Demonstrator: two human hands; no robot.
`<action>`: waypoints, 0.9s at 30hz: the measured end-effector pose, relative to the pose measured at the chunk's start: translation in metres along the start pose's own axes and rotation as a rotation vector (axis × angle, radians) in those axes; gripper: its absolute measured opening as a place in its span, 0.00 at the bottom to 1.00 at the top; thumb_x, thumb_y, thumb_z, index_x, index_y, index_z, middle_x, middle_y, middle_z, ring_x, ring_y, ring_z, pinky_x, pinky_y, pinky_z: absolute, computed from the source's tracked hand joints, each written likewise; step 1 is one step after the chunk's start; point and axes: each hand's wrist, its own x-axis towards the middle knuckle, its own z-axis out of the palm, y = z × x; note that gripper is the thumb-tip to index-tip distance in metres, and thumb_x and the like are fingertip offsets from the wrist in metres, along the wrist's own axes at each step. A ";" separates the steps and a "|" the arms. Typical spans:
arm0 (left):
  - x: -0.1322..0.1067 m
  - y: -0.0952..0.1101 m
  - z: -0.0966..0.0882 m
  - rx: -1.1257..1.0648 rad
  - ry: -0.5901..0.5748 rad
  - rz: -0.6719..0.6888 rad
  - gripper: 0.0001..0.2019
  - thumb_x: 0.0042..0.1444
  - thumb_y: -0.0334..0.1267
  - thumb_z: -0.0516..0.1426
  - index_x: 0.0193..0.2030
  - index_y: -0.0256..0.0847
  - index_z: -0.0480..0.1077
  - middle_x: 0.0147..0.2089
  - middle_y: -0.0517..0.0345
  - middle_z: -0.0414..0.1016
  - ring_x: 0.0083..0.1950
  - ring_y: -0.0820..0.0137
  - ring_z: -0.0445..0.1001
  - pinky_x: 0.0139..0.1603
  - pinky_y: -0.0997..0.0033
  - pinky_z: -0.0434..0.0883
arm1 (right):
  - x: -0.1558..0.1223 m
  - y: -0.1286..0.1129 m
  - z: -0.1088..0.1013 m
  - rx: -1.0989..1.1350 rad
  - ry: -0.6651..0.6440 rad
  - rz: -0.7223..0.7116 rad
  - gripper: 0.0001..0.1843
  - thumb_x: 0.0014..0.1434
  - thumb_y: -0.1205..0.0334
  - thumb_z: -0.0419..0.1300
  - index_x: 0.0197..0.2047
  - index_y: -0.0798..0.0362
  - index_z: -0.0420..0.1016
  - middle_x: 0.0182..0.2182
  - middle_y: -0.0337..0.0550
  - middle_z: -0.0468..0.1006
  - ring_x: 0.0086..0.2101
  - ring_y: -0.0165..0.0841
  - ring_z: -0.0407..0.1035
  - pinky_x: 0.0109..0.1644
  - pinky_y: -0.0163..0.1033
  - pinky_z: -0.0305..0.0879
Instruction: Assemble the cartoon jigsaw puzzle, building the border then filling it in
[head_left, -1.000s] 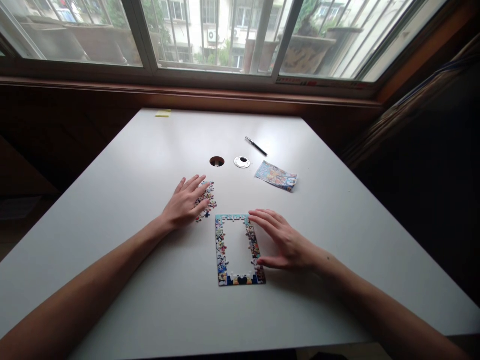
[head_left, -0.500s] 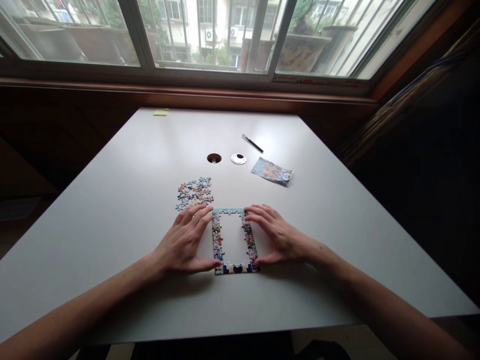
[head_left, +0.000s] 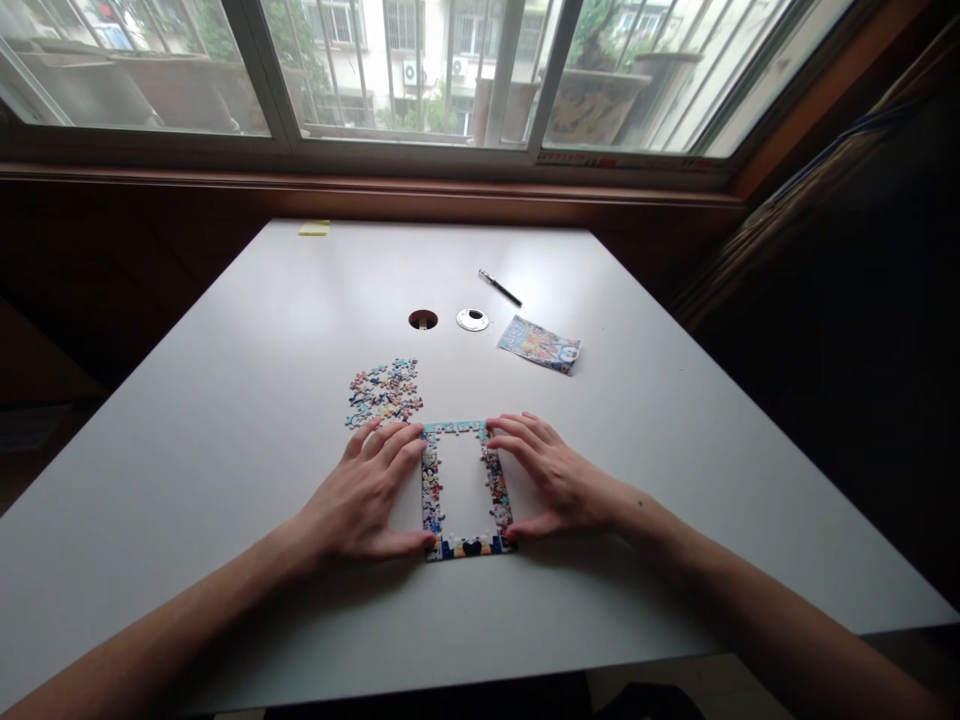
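- the left hand (head_left: pixel 365 497) lies flat on the white table (head_left: pixel 225 400), fingers spread, fingertips (head_left: pixel 409 438) touching the left side of the jigsaw puzzle frame (head_left: pixel 465 488); thumb against its lower left corner.
- the right hand (head_left: pixel 551 475) mirrors it at the frame's 3 o'clock side, fingers spread, thumb at the lower right corner. neither hand pinches a piece.
- the frame sits near the table's front edge, between the two hands: only the border is joined, the middle shows bare table.
- the pile of loose puzzle pieces (head_left: pixel 384 391) lies at 11 o'clock from the frame, just beyond the left fingertips, not touched.
- step in hand, as it looks: squaring and pressing the border together from both sides.
- a next move would call for light, even inward pressure so the thin border does not buckle or split.
- farther off at 1 o'clock: a printed picture card (head_left: pixel 539 344), a black pen (head_left: pixel 499 288), a cable hole (head_left: pixel 423 319) and its round cap (head_left: pixel 472 319).
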 end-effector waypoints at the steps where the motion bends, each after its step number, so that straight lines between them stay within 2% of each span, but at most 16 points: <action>1: 0.000 0.001 0.001 0.002 -0.003 0.000 0.45 0.49 0.68 0.59 0.69 0.44 0.57 0.71 0.43 0.61 0.72 0.46 0.56 0.76 0.40 0.44 | 0.000 -0.001 0.000 0.001 0.000 -0.004 0.51 0.48 0.32 0.66 0.67 0.49 0.55 0.67 0.58 0.59 0.68 0.51 0.51 0.73 0.63 0.42; 5: -0.001 0.000 -0.001 0.003 0.016 0.019 0.48 0.48 0.69 0.59 0.69 0.43 0.55 0.71 0.42 0.60 0.72 0.46 0.55 0.76 0.40 0.45 | -0.001 -0.002 -0.003 0.014 -0.002 -0.018 0.51 0.49 0.33 0.67 0.67 0.48 0.54 0.67 0.58 0.59 0.68 0.52 0.50 0.73 0.64 0.41; 7: 0.000 -0.008 -0.009 -0.004 0.050 -0.003 0.44 0.52 0.65 0.59 0.69 0.43 0.55 0.71 0.43 0.60 0.72 0.47 0.56 0.74 0.42 0.50 | -0.003 -0.002 -0.006 0.053 0.013 -0.010 0.50 0.49 0.34 0.67 0.67 0.47 0.54 0.67 0.58 0.58 0.68 0.52 0.51 0.72 0.63 0.46; 9: 0.003 -0.025 -0.023 -0.005 0.118 -0.101 0.34 0.59 0.55 0.58 0.68 0.44 0.57 0.68 0.45 0.64 0.69 0.51 0.60 0.70 0.46 0.60 | -0.004 0.001 -0.007 0.122 0.058 0.016 0.46 0.51 0.37 0.67 0.66 0.46 0.55 0.68 0.57 0.57 0.67 0.52 0.52 0.69 0.60 0.54; 11: 0.011 -0.051 -0.039 0.004 0.195 -0.223 0.24 0.61 0.48 0.56 0.62 0.43 0.64 0.60 0.47 0.72 0.63 0.52 0.66 0.63 0.48 0.67 | 0.000 0.006 -0.005 0.207 0.157 0.073 0.35 0.57 0.42 0.64 0.62 0.46 0.59 0.64 0.56 0.62 0.64 0.50 0.58 0.64 0.57 0.62; 13: 0.024 -0.079 -0.051 -0.048 0.186 -0.272 0.18 0.61 0.46 0.55 0.55 0.43 0.71 0.52 0.50 0.76 0.55 0.56 0.72 0.57 0.51 0.70 | 0.013 0.010 -0.003 0.287 0.293 0.182 0.21 0.63 0.48 0.59 0.55 0.48 0.64 0.54 0.55 0.71 0.55 0.47 0.67 0.57 0.54 0.68; 14: 0.031 -0.093 -0.054 -0.114 0.171 -0.288 0.16 0.62 0.44 0.54 0.53 0.43 0.72 0.50 0.51 0.77 0.51 0.59 0.74 0.52 0.55 0.73 | 0.023 0.012 -0.003 0.317 0.327 0.256 0.18 0.65 0.50 0.56 0.53 0.50 0.65 0.49 0.53 0.73 0.49 0.44 0.70 0.53 0.52 0.70; 16: 0.044 -0.115 -0.053 -0.234 0.205 -0.296 0.14 0.60 0.42 0.54 0.48 0.42 0.75 0.49 0.51 0.77 0.44 0.64 0.75 0.43 0.63 0.74 | 0.050 0.016 -0.003 0.319 0.279 0.323 0.15 0.64 0.53 0.58 0.50 0.52 0.68 0.43 0.50 0.75 0.40 0.40 0.71 0.46 0.48 0.71; 19: 0.053 -0.132 -0.040 -0.376 0.403 -0.338 0.14 0.58 0.38 0.53 0.45 0.40 0.77 0.46 0.51 0.75 0.41 0.68 0.74 0.38 0.69 0.72 | 0.098 0.016 -0.007 0.287 0.144 0.244 0.12 0.62 0.58 0.60 0.47 0.53 0.72 0.41 0.48 0.76 0.40 0.37 0.71 0.45 0.45 0.70; 21: 0.052 -0.134 -0.032 -0.405 0.400 -0.346 0.14 0.57 0.38 0.54 0.44 0.40 0.78 0.46 0.52 0.75 0.38 0.70 0.74 0.34 0.71 0.71 | 0.127 0.013 -0.011 0.257 0.114 0.211 0.14 0.62 0.60 0.60 0.50 0.53 0.74 0.41 0.47 0.76 0.38 0.35 0.70 0.45 0.43 0.68; 24: 0.047 -0.130 -0.027 -0.416 0.369 -0.317 0.13 0.57 0.37 0.55 0.44 0.40 0.79 0.46 0.52 0.74 0.38 0.71 0.74 0.33 0.72 0.70 | 0.156 0.005 -0.014 0.203 0.011 0.120 0.17 0.60 0.58 0.64 0.52 0.51 0.76 0.44 0.48 0.75 0.36 0.34 0.70 0.44 0.42 0.67; 27: 0.045 -0.128 -0.027 -0.391 0.348 -0.287 0.12 0.58 0.37 0.55 0.43 0.41 0.79 0.45 0.53 0.74 0.38 0.71 0.74 0.34 0.71 0.71 | 0.167 0.000 -0.012 0.136 -0.027 0.111 0.13 0.57 0.57 0.68 0.44 0.51 0.79 0.42 0.47 0.75 0.36 0.34 0.68 0.42 0.42 0.65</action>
